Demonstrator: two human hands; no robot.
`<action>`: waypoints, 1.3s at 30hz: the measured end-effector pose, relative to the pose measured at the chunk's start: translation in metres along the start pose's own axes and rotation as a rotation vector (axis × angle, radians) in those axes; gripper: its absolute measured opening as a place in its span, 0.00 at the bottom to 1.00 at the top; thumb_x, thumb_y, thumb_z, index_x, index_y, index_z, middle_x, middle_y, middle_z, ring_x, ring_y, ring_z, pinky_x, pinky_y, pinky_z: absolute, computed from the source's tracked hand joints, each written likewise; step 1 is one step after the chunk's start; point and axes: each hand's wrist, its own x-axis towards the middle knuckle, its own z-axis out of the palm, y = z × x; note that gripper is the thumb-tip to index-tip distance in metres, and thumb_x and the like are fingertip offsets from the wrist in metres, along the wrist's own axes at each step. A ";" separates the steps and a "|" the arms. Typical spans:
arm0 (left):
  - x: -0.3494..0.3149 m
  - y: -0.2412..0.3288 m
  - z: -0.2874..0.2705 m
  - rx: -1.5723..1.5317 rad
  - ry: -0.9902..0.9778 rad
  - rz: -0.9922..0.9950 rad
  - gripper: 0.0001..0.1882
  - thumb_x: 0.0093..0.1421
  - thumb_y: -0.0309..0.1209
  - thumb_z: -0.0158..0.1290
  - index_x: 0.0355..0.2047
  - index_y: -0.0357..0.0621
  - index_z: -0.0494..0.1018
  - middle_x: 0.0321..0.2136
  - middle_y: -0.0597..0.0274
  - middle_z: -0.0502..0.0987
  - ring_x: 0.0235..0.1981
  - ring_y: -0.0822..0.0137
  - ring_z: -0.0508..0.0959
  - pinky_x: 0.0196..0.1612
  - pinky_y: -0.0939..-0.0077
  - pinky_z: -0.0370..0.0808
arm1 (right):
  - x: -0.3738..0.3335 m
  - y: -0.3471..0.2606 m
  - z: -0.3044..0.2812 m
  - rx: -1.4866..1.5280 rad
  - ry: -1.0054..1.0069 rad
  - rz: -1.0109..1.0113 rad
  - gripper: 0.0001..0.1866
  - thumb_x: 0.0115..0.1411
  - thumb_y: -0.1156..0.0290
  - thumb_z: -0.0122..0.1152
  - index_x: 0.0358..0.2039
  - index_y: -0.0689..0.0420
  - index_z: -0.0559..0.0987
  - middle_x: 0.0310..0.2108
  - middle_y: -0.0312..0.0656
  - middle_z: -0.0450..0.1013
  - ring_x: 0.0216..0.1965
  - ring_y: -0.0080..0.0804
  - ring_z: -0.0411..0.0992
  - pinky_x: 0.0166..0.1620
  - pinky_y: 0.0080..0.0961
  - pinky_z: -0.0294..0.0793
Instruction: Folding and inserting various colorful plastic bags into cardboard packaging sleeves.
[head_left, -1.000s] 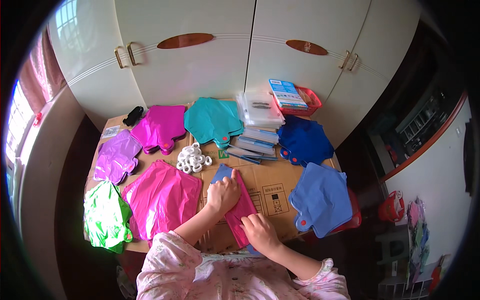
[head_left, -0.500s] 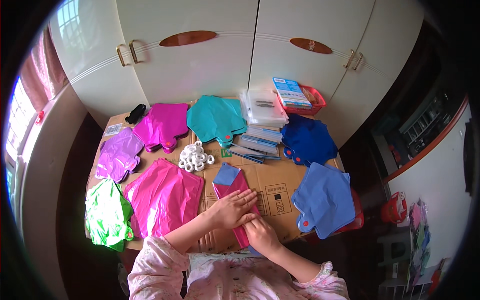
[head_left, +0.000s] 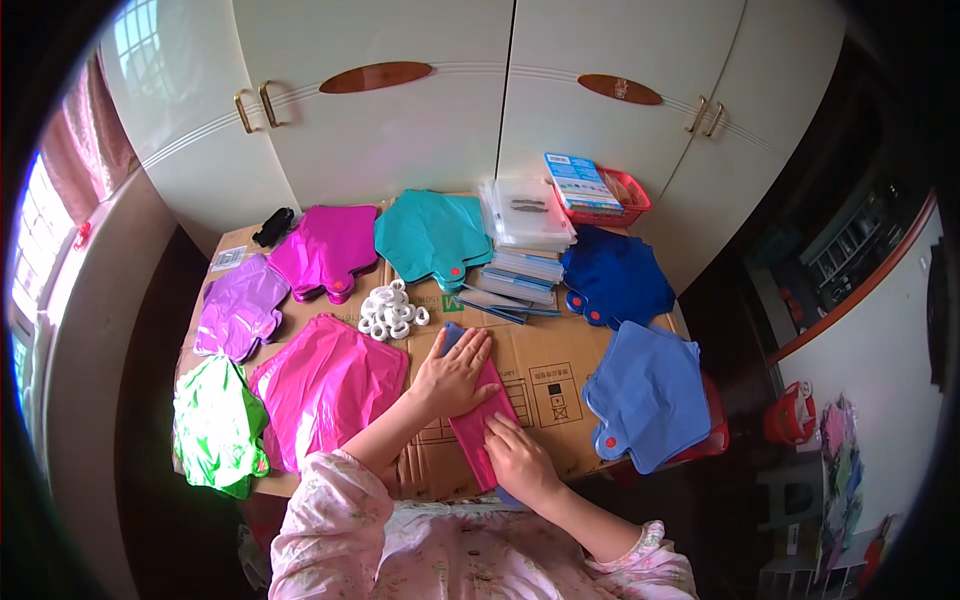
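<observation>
A narrow folded strip of shiny magenta film lies on the cardboard in front of me, with a blue piece showing at its far end. Across the strip's far half my left hand lies flat, fingers stretched and pressing down. My right hand rests lower on the strip's right edge, its fingers extended and lightly bent. Left of the strip sits a large stack of pink film pieces. White rings are heaped just beyond it.
Stacks of film pieces in green, lilac, magenta, teal, dark blue and light blue ring the cardboard. Clear packets and a red basket stand at the back, before white cabinet doors.
My left hand has slid up the strip toward its far end. The far flap is now folded over, narrowing the strip. The right hand has drawn apart from the left.
</observation>
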 end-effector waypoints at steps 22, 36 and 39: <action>-0.057 0.024 -0.017 -0.423 0.095 -0.542 0.38 0.41 0.42 0.62 0.51 0.36 0.64 0.31 0.52 0.76 0.41 0.53 0.74 0.45 0.56 0.65 | 0.002 -0.003 -0.004 0.025 -0.036 -0.028 0.15 0.57 0.72 0.53 0.43 0.67 0.74 0.46 0.52 0.70 0.53 0.44 0.67 0.56 0.34 0.67; -0.056 0.018 -0.013 -0.380 0.076 -0.525 0.18 0.44 0.45 0.62 0.20 0.42 0.75 0.21 0.60 0.76 0.38 0.57 0.73 0.40 0.58 0.63 | 0.018 0.011 0.002 0.040 -0.105 -0.080 0.18 0.55 0.74 0.55 0.47 0.66 0.74 0.50 0.49 0.70 0.55 0.43 0.66 0.58 0.33 0.66; -0.059 0.020 -0.009 -0.403 0.157 -0.504 0.17 0.45 0.43 0.62 0.19 0.42 0.74 0.21 0.60 0.76 0.38 0.57 0.72 0.39 0.58 0.63 | 0.021 0.011 -0.001 0.050 -0.120 -0.102 0.18 0.54 0.75 0.55 0.47 0.66 0.74 0.49 0.49 0.70 0.54 0.43 0.66 0.57 0.33 0.66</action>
